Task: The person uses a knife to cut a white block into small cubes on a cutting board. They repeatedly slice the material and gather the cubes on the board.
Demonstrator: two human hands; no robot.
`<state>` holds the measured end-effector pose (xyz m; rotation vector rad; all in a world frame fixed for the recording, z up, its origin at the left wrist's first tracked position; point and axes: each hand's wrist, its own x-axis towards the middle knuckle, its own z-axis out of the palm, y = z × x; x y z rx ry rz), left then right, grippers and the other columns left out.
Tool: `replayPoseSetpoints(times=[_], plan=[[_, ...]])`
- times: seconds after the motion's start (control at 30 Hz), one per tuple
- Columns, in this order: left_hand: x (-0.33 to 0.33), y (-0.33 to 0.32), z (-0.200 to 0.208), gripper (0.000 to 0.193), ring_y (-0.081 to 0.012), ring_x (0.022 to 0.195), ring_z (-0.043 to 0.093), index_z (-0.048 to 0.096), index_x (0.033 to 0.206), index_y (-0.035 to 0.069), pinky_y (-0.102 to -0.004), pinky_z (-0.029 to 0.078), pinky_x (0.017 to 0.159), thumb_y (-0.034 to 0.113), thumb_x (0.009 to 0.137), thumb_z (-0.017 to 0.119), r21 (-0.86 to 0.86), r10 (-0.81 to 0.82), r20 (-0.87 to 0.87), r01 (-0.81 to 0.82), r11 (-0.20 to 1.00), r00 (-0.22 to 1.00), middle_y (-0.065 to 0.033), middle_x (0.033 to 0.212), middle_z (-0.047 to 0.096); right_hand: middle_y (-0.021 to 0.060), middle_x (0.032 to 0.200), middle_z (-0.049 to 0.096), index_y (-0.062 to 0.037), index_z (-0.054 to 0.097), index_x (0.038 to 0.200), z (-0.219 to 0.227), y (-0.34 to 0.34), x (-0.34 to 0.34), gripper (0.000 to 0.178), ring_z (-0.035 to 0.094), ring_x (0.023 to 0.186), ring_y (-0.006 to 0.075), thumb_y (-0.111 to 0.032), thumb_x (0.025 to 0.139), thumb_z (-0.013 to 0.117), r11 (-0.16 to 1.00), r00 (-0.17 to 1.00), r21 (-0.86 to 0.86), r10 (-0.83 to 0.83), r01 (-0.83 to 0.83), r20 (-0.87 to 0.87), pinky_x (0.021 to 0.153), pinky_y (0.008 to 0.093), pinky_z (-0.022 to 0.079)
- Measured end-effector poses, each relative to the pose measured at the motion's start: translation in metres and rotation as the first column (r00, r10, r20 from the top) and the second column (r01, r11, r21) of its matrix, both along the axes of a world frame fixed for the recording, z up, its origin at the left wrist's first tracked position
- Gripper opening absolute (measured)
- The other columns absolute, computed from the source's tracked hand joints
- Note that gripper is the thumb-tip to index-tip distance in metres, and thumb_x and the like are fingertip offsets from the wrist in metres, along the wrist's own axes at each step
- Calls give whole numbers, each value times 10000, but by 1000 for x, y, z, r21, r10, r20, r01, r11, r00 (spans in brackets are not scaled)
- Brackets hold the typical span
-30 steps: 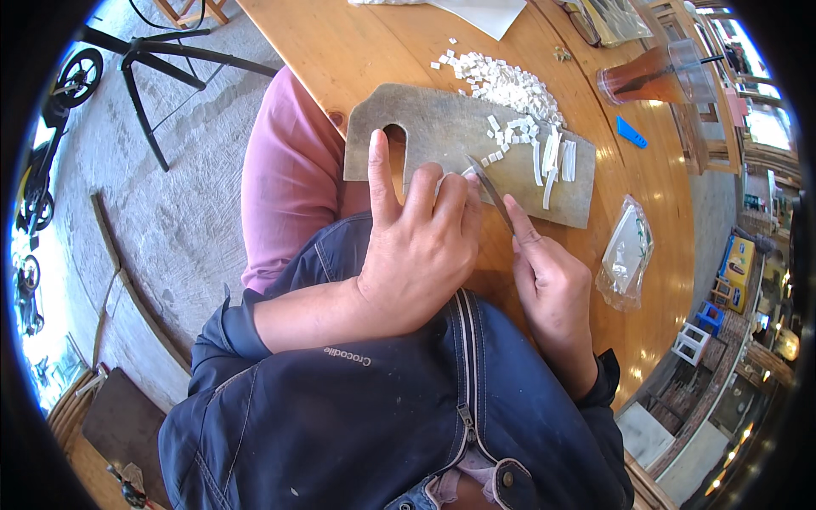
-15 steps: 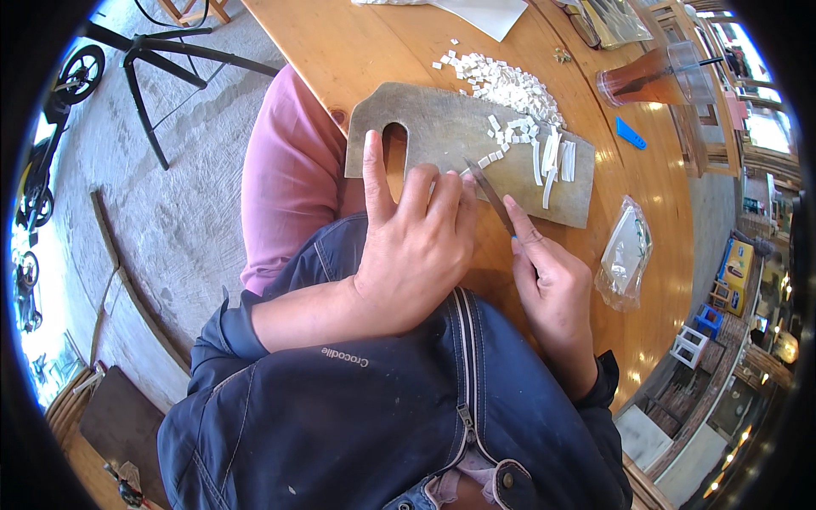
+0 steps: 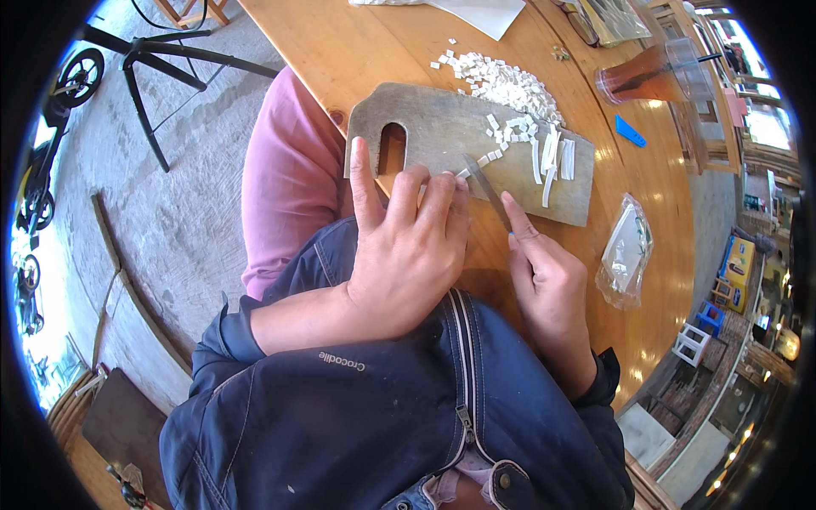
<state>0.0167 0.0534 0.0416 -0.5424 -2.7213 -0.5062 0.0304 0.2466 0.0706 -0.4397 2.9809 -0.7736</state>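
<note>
My left hand (image 3: 410,234) lies over the near edge of a worn cutting board (image 3: 442,115), its index finger stretched out toward the slot. Its other fingers are bent and pressed on a thin white strip (image 3: 462,174), mostly hidden beneath them. My right hand (image 3: 546,272) grips a small knife (image 3: 487,189), index finger along the back of the blade. The blade's tip rests on the board just right of the strip. Small cut white pieces (image 3: 512,133) lie beyond the blade. Several uncut white strips (image 3: 549,161) sit on the board's right part.
A heap of white cubes (image 3: 510,85) spreads over the wooden table (image 3: 340,42) behind the board. To the right are a plastic cup of brown drink (image 3: 650,75), a blue piece (image 3: 630,132) and a clear plastic bag (image 3: 626,255). A black tripod (image 3: 140,51) stands on the floor at left.
My left hand has shifted slightly left along the strip, and a bit more of the strip shows. The knife has moved slightly left with my right hand.
</note>
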Motion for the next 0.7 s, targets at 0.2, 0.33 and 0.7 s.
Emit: replayPoseSetpoints(times=[0.2, 0.33, 0.7], plan=[[0, 0, 0, 439, -229, 1113, 557, 707, 1164, 36, -721, 136, 1201, 199, 763, 779, -7, 3, 10, -3, 1000, 1000, -17, 1145, 614, 131, 690, 538, -129, 570, 1481, 8, -2, 0, 666, 581, 594, 270, 62, 847, 642, 999, 998, -37, 14, -12, 57, 609, 403, 505], [0, 0, -1, 436, -226, 1115, 558, 706, 1160, 33, -720, 133, 1203, 198, 764, 777, 8, 3, 5, -3, 1000, 1000, -16, 1144, 615, 129, 687, 533, -135, 568, 1483, 6, -3, 1, 672, 579, 591, 270, 58, 844, 646, 999, 998, -28, 20, -18, 58, 607, 406, 505], [-1, -2, -8, 318, -316, 1082, 555, 715, 961, -45, -827, 207, 1121, 178, 738, 680, 93, -43, -96, 52, 994, 995, -121, 1114, 596, 145, 695, 513, -134, 598, 1454, 8, -9, 5, 600, 526, 592, 244, 60, 887, 635, 997, 1000, 73, 0, -1, 7, 612, 343, 488]])
